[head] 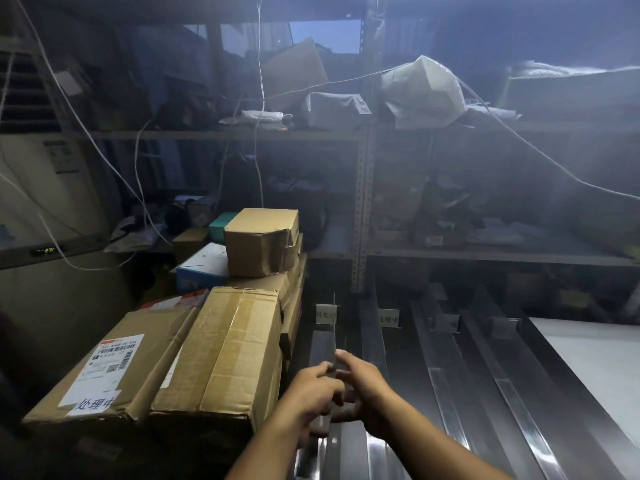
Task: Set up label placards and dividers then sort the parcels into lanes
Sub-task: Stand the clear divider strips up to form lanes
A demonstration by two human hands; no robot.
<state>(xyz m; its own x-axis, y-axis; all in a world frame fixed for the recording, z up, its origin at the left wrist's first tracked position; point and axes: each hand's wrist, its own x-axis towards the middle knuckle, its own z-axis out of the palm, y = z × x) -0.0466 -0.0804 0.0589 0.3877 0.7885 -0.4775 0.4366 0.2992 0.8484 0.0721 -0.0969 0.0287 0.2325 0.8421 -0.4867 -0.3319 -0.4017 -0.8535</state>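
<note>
On the dark table a thin metal divider (322, 348) stands on edge and runs away from me toward a white placard (325, 314). My left hand (310, 393) grips its near end from the left. My right hand (363, 386) holds it from the right, thumb stretched forward along the top edge. Several more angled metal dividers (372, 327) lie in parallel to the right, with placards (388, 317) between them at the far end. Cardboard parcels (225, 355) are stacked to the left, one of them with a shipping label (114, 367).
A small brown box (259, 240) tops the parcel stack, beside a blue and white box (204, 265). Metal shelving (362, 209) full of bags and boxes stands behind the table. A pale sheet (595, 358) covers the table's right side. Cables hang on the left.
</note>
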